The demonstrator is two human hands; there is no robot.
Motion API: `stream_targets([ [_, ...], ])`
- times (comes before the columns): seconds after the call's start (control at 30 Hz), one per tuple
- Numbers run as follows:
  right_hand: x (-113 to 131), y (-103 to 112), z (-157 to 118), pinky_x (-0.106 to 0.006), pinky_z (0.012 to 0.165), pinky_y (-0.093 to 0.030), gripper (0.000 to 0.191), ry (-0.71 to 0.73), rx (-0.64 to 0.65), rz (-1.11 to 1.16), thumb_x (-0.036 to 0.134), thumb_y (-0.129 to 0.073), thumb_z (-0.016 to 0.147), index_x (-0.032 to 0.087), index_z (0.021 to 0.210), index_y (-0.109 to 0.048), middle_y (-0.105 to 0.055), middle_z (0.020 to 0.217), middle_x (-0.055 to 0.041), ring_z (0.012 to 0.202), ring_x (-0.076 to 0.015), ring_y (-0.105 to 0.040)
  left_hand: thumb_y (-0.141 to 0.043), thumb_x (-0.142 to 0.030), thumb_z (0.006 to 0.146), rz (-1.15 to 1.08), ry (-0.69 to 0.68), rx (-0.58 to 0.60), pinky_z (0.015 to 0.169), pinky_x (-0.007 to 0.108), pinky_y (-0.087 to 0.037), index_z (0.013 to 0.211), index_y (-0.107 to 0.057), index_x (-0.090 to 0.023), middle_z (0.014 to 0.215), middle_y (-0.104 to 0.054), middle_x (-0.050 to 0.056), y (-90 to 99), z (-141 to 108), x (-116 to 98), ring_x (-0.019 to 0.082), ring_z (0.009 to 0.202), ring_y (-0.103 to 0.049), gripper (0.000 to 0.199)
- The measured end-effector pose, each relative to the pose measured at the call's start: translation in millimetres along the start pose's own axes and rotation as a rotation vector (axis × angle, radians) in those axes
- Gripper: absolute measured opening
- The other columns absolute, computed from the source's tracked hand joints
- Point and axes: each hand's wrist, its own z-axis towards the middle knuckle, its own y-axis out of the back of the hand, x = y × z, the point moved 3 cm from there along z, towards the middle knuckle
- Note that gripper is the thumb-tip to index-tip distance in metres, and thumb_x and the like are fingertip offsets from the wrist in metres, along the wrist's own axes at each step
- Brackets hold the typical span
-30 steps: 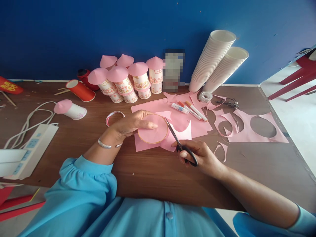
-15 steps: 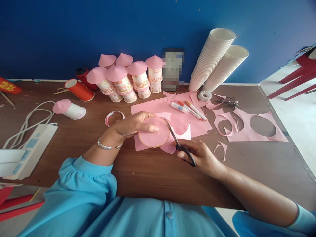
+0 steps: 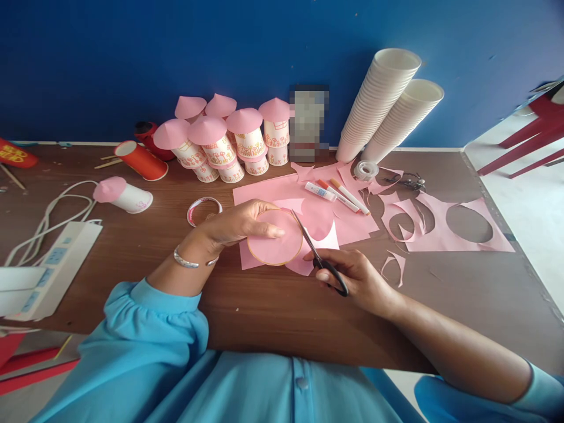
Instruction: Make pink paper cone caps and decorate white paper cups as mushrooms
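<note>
My left hand (image 3: 247, 222) pinches a pink paper circle (image 3: 277, 244) with a yellowish outline, the thumb lying on top and the fingers behind it. Scissors (image 3: 309, 234) with dark handles are in my right hand (image 3: 352, 275), fingers through the loops. Their blades point up and left along the circle's right edge and look closed or nearly so. Behind and under the circle lie pink paper sheets (image 3: 255, 197), partly covered by it. A curved cut-out shows in the paper just right of the blades.
Cone-topped paper cups (image 3: 220, 150) stand at the back. Tall white cup stacks (image 3: 372, 103) lean against the blue wall. Markers (image 3: 343, 195), clear tape (image 3: 366, 170) and pink scraps (image 3: 497, 235) lie right. A tape ring (image 3: 189, 212), capped cup (image 3: 132, 197) and power strip (image 3: 57, 270) are left.
The paper circle has shifted or tilted very slightly, its lower edge a little nearer to me. Both hands and the scissors stay in almost the same place.
</note>
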Motion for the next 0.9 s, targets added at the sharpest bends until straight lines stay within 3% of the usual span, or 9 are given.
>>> stream_targets([
  [0.27,1.7,-1.4,-0.7,-0.025,0.053,-0.039,0.051,-0.015,-0.004,0.028,0.068,-0.063,0.092,0.017,0.089,-0.066,-0.053,0.065,0.0024,0.056,-0.0099,-0.046,-0.081,-0.040,0.081,-0.015,0.007,0.019,0.074,0.024,-0.052,0.109,-0.078,-0.013,0.106,-0.080,0.011,0.6,0.5,1.0,0.019,0.087,-0.070,0.039],
  [0.53,0.5,-1.4,-1.2,-0.025,0.052,-0.041,0.059,-0.058,-0.002,0.107,0.069,-0.065,0.090,0.012,0.107,-0.072,-0.058,0.065,0.0003,0.054,-0.0104,-0.049,-0.082,-0.038,0.080,-0.031,0.018,-0.006,0.074,0.023,-0.052,0.100,-0.079,-0.012,0.090,-0.079,0.008,-0.2,-0.1,-0.9,0.018,0.083,-0.069,0.033],
  [0.9,2.3,-1.2,-1.1,-0.024,0.050,-0.040,0.052,-0.037,0.019,0.153,0.064,-0.066,0.092,0.013,0.104,-0.071,-0.057,0.064,0.0013,0.051,-0.0089,-0.048,-0.084,-0.039,0.078,-0.042,0.036,-0.007,0.072,0.024,-0.053,0.098,-0.078,-0.011,0.091,-0.077,0.007,1.3,-0.7,-0.4,0.016,0.078,-0.066,0.035],
])
